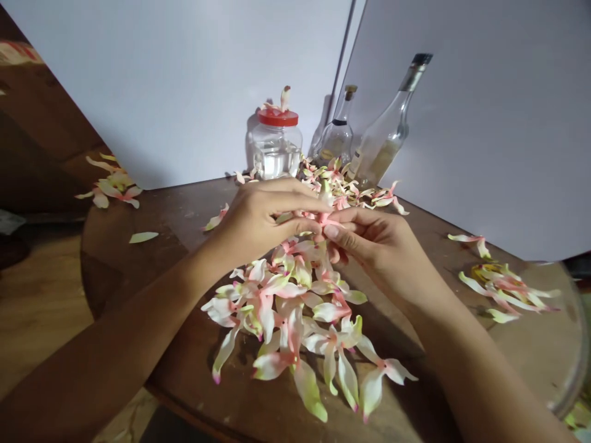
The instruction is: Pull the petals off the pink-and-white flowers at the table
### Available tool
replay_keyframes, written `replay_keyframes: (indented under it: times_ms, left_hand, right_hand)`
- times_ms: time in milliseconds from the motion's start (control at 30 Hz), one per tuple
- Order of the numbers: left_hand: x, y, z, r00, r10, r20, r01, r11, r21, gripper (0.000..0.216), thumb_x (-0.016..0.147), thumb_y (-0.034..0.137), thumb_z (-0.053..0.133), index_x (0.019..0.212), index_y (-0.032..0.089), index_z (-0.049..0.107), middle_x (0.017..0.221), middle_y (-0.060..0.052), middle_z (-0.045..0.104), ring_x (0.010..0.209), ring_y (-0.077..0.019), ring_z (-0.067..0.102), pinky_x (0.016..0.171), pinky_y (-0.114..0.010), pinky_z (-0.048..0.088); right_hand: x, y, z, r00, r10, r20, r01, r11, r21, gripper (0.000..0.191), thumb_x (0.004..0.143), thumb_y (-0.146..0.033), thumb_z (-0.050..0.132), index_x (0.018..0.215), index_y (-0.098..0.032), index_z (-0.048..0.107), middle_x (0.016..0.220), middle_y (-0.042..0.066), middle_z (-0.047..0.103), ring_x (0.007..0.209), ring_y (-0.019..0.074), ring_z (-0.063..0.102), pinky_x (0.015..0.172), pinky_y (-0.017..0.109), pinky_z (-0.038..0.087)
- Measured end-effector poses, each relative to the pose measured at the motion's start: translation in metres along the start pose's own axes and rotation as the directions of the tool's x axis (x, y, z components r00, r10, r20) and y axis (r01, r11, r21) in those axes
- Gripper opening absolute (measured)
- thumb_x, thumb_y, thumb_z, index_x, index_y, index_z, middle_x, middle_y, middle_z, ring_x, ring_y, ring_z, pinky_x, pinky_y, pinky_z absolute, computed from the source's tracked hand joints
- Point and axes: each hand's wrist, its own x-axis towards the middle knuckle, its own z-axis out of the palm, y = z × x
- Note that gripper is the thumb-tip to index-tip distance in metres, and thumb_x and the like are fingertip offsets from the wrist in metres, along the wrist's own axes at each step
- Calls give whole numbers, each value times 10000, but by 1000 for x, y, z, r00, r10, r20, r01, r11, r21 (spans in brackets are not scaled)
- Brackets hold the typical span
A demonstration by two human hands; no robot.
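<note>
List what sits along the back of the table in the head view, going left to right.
Small petal cluster at the left edge → red-lidded jar → small stoppered bottle → tall leaning bottle → petal cluster on the right, which lies nearer the camera than the bottles.

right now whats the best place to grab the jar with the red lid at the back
Grip the jar around its clear body just under the red lid, coming from the left, probably. It stands upright; two glass bottles crowd its right side, and petals lie on the lid, so a grasp from above would disturb them. Both hands are on the flower string now.
</note>
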Motion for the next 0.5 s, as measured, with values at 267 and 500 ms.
replay_keyframes:
  times_ms: [267,500]
  left_hand:
    - [2,-3,-1,998,40,40,-37,995,-93,63,856,232,770,896,263,808,879,-30,788,832,-163,723,777,-299,558]
    - [1,-2,4,993,-118,-29,110,973,-201,35,843,262,786,819,242,802,829,-34,780,806,-166,716,767,-303,574]
  right_hand:
    - [-1,8,1,999,-28,-33,28,999,15,278,838,-352,813,737,-168,631,622,-15,636,504,82,491,466,214,368]
    - [-1,7,-1,999,-37,-27,38,997,67,279,843,-331,809,720,-172,616,630,-10,655,495,80,493,452,205,372]
